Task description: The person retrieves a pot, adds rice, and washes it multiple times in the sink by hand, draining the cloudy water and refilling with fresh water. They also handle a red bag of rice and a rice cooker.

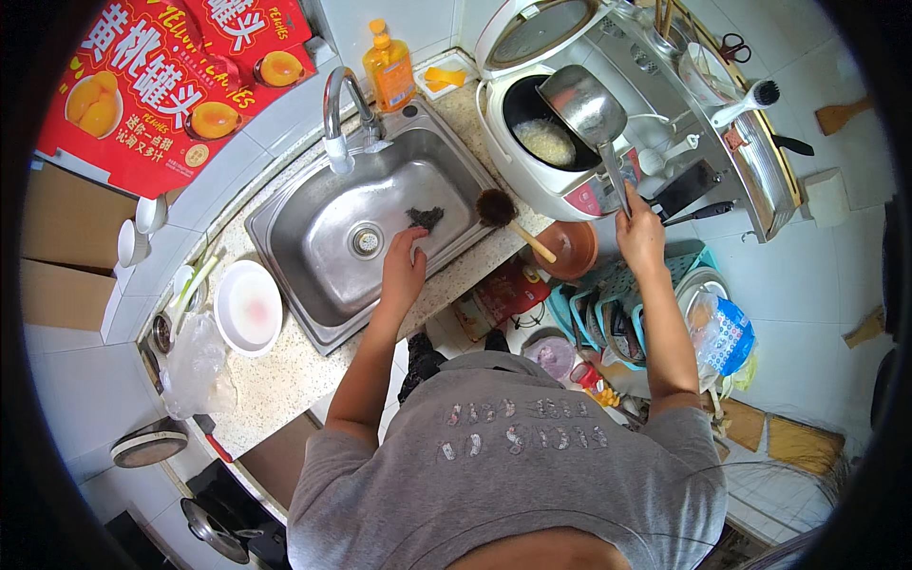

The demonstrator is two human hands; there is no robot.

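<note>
My right hand (639, 231) grips the handle of a metal ladle (588, 107), whose large bowl is tilted over the inner pot of an open rice cooker (531, 182). Pale, wet-looking food (545, 142) lies in the pot. My left hand (406, 267) is over the stainless steel sink (335, 285), fingers slightly bent and apart, holding nothing. Its fingertips are close to a dark scouring pad (425, 217) on the sink bottom; whether they touch it cannot be told. A round brush with a wooden handle (533, 241) rests at the sink's right edge.
A faucet (345, 121) and an orange soap bottle (389, 68) stand behind the sink. Left of it are a white bowl (248, 308) and a plastic bag (192, 367). A metal wall rack (759, 171) with utensils hangs at right, above a turquoise rack (670, 274).
</note>
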